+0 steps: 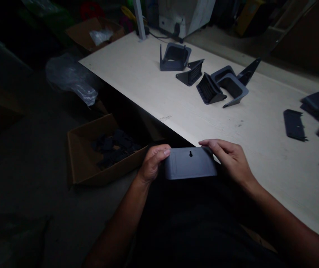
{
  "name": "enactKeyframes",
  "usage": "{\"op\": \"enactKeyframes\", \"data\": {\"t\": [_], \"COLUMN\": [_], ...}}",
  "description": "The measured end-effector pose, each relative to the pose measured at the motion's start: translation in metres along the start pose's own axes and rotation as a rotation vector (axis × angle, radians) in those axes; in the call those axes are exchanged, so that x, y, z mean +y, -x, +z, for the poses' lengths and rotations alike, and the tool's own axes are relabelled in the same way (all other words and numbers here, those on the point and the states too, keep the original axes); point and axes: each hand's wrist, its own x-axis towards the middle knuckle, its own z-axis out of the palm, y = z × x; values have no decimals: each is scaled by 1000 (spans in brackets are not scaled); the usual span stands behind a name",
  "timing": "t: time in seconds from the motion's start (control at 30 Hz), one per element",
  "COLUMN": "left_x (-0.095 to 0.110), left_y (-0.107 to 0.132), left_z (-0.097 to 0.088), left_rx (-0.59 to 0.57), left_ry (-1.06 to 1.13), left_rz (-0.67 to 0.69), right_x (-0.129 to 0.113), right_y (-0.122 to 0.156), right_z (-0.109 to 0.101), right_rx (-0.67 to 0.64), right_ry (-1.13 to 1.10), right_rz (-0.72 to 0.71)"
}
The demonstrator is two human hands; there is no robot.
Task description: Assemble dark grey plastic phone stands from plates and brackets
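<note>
Both my hands hold a dark grey plastic panel [190,163] with a keyhole slot near its top edge, just in front of the near edge of the pale table [154,93]. My left hand [152,163] grips its left end with fingers curled round it. My right hand [228,158] grips its right end, fingers laid over the top edge. The panel's flat face is turned up toward me.
Several dark plastic housings [174,57] and vent-like parts [222,87] stand mid-table. Flat dark pieces [295,124] lie at the right. On the floor to the left, an open cardboard box [98,152] holds dark parts. A plastic bag [72,78] lies beyond it.
</note>
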Motion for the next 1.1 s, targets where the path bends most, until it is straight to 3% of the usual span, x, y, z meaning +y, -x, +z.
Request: {"op": "enactKeyframes", "data": {"t": [0.07, 0.13, 0.23, 0.27, 0.33, 0.4, 0.47, 0.5, 0.63, 0.7, 0.8, 0.93, 1.1], "left_x": [-2, -5, -8, -9, -8, -5, -2, -1, -1, -2, -3, 2, 14], "left_y": [1, 1, 5, 7, 12, 16, 16, 14, -6, -16, -23, -16, -5], "left_z": [-2, -4, -2, 0, 3, 4, 4, 4, 16, 29, 54, 77, 82], "left_rx": [121, 276, 374, 337, 157, -94, -231, -215, 37, -30, -116, 26, 18], "left_ry": [54, 132, 203, 182, 49, -130, -221, -217, 24, 219, 417, 404, 390], "left_rz": [42, 114, 224, 243, 234, 158, 91, 85, 43, -122, -216, -32, 43], "right_x": [3, 8, 11, 11, 7, 1, -6, -8, -8, -4, 0, 1, -5], "right_y": [1, 4, 13, 16, 18, 17, 15, 14, 15, 17, 22, 32, 35], "right_z": [-8, -13, -7, -3, 9, 17, 18, 17, 10, 13, 24, 36, 39], "right_rx": [92, 107, -59, -155, -297, -323, -303, -323, -556, -627, -523, -300, -223], "right_ry": [83, 27, -207, -296, -479, -632, -670, -631, -317, -225, -255, -305, -250], "right_rz": [-79, -21, 185, 256, 383, 441, 408, 359, 132, 51, 49, 43, -75]}}
